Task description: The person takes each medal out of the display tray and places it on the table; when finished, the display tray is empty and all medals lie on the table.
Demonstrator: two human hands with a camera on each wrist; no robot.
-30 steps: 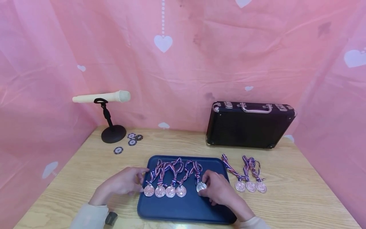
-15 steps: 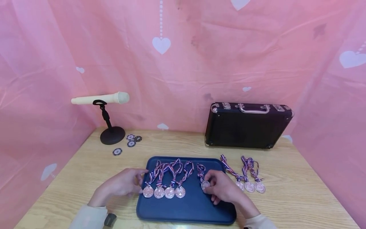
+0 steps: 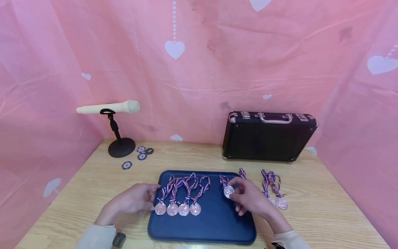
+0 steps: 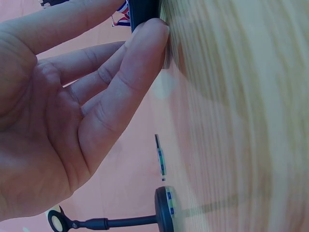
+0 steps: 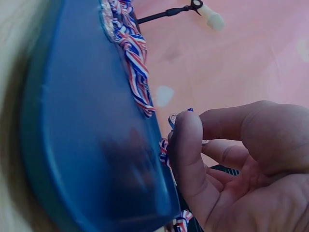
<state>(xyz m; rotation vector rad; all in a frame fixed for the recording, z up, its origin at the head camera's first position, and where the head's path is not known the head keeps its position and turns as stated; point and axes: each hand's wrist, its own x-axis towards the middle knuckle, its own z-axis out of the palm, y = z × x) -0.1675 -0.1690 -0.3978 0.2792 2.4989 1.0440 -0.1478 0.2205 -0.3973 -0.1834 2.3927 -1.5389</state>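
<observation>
The right hand (image 3: 251,199) pinches a round, silver-coloured metal medal (image 3: 229,192) by its rim over the right part of a dark blue rectangular tray (image 3: 202,230), a hold that leaves the medal's face exposed. The left hand (image 3: 132,199), well apart, rests relaxed against the tray's left edge, apparently to steady it. Four similar medals (image 3: 183,209) lie in a row on the tray, presumably to keep their faces from overlapping.

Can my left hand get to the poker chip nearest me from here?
Probably yes: the left hand is at the left side of the tray, with just bare table between it and that chip.
</observation>
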